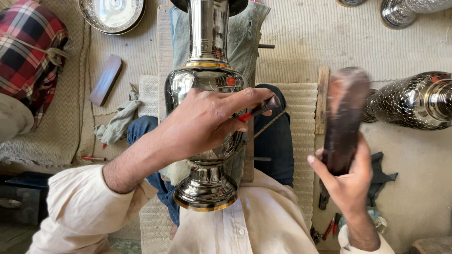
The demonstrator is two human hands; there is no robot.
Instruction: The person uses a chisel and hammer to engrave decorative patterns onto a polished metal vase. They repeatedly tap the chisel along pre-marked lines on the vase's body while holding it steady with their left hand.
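Observation:
A tall shiny metal vase with gold bands lies lengthwise across my lap, its foot toward me. My left hand rests on the vase's round belly and grips a thin chisel with a red-and-dark shaft, tip against the metal. My right hand is raised to the right of the vase, closed around a dark wooden mallet that points upward and looks motion-blurred. Cream sleeves cover both forearms.
Woven mats cover the floor. A patterned metal vase lies at right, a metal plate at top left, more metalware at top right. A wooden block, grey rag, checked cloth bundle lie left; small tools by my right knee.

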